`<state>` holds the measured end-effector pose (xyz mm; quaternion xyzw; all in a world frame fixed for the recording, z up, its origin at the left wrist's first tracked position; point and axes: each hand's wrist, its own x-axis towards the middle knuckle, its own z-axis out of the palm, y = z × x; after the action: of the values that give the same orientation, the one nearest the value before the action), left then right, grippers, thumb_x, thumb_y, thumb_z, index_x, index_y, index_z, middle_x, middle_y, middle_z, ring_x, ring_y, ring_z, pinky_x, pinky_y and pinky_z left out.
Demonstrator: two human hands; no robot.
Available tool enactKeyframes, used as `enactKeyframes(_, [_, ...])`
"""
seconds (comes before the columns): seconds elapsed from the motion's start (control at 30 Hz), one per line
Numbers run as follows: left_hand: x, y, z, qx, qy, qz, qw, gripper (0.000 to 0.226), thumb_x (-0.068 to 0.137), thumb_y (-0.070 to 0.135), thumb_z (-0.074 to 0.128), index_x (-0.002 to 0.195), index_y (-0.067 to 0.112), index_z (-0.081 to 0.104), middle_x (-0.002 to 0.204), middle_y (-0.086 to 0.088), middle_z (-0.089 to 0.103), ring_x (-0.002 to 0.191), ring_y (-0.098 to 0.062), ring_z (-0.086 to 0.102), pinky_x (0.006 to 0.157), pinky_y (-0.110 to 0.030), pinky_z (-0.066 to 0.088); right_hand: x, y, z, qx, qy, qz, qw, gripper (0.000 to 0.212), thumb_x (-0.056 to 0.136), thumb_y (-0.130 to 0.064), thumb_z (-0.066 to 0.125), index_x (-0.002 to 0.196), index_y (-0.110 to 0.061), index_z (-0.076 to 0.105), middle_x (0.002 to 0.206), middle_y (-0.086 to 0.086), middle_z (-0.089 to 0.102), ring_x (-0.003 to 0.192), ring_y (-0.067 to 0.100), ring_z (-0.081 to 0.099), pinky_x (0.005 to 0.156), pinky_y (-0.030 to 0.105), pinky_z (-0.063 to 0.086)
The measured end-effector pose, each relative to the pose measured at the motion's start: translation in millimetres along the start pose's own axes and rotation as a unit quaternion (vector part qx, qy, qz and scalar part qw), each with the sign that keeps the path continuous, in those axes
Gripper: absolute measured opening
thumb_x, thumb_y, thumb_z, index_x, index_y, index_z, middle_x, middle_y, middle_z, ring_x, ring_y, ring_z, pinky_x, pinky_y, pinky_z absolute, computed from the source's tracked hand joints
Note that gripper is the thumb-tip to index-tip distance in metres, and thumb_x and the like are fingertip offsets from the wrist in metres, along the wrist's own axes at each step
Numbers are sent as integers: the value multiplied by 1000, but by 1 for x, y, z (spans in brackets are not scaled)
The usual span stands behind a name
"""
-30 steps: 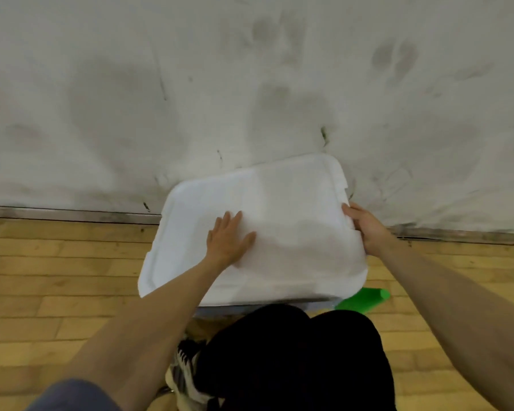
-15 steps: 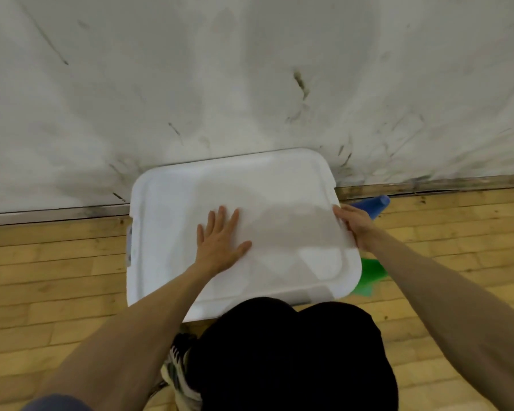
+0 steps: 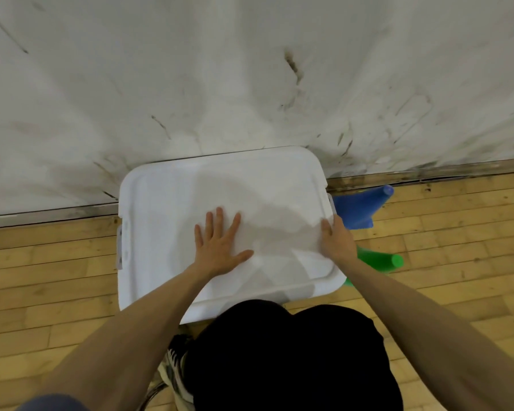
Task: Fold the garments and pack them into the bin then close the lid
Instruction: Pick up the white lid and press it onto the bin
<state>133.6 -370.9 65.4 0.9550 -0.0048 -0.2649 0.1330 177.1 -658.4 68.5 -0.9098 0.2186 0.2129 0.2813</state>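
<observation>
A white plastic lid [image 3: 172, 203] covers the bin on the wooden floor, close to the wall. The bin's body and the garments are hidden beneath it; only a grey latch [image 3: 120, 247] shows on the left side. My left hand [image 3: 218, 247] lies flat on the middle of the lid, fingers straight and spread. My right hand [image 3: 337, 240] grips the lid's right edge, with the thumb on top and the fingers curled over the rim.
A scuffed white wall [image 3: 250, 84] rises just behind the bin. A blue cone [image 3: 359, 207] and a green cone [image 3: 380, 261] lie on the wooden floor [image 3: 48, 277] right of the bin. My black-clad knees [image 3: 279, 351] and a sneaker [image 3: 175, 369] sit below.
The lid has come down from a tilted position and now sits level on the bin. My view has shifted, showing both cones. Both hands have kept their places on the lid.
</observation>
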Motion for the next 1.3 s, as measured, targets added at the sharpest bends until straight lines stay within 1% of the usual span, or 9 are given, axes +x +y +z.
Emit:
enactKeyframes(0.17, [-11,-5,13,11,2,15,1000,98,73,89,20,146,44,-28,152,-2,-43,141,-27,-37,117,-55,-14,-4,14,0,-64,13,-17,998,45,100,-56,20,125,-22,36,109,15,59,97,39,58,73,43,45])
enactKeyframes(0.37, [-22,-5,21,-3,36,13,999,99,68,92,16,147,47,-22,158,0,-33,145,-24,-29,118,-55,-8,-13,22,5,-43,3,11,999,51,98,-58,25,140,-28,28,127,15,51,116,39,52,92,50,45])
enactKeyframes(0.43, [-12,2,15,-20,70,-7,997,99,68,92,18,149,47,-17,161,-1,-25,147,-25,-24,117,-58,-6,-7,18,3,24,23,37,999,65,94,-62,36,147,-27,22,141,16,38,129,39,41,101,53,39])
enactKeyframes(0.57, [22,27,-1,-5,26,-17,1000,112,61,96,33,144,50,-27,153,0,-41,141,-35,-36,107,-69,-16,12,12,-3,237,-9,84,968,110,76,-67,67,155,-21,6,156,11,26,137,33,36,105,48,38])
enactKeyframes(0.63, [37,34,-7,12,4,-5,1000,120,58,96,42,141,50,-31,150,0,-45,137,-40,-39,102,-73,-17,18,9,-11,250,-22,91,964,101,75,-60,73,151,-16,23,145,9,43,120,26,50,89,38,42])
enactKeyframes(0.7, [45,35,-7,17,-8,2,1000,123,56,97,43,140,50,-34,149,1,-47,135,-41,-41,102,-76,-17,24,8,-18,179,6,66,982,81,72,-60,76,134,-17,44,118,2,58,99,21,56,78,33,41])
enactKeyframes(0.8, [45,33,-2,17,-7,3,1000,124,52,99,36,138,49,-37,148,0,-49,134,-42,-42,102,-77,-15,35,10,-23,108,26,18,994,65,69,-65,75,105,-18,50,87,-5,58,79,16,58,64,31,44])
enactKeyframes(0.97, [46,31,0,6,0,10,1000,123,49,100,32,141,48,-34,148,1,-49,133,-41,-45,99,-75,-19,43,-9,-10,127,3,-30,991,53,88,-64,52,111,-16,49,98,3,61,94,26,61,82,45,52])
enactKeyframes(1.3, [49,33,3,22,8,15,1000,124,53,99,36,140,47,-35,148,-1,-49,133,-42,-45,97,-75,-21,41,-19,0,25,53,-28,998,50,102,-51,28,125,-9,41,109,19,61,98,39,59,81,47,48])
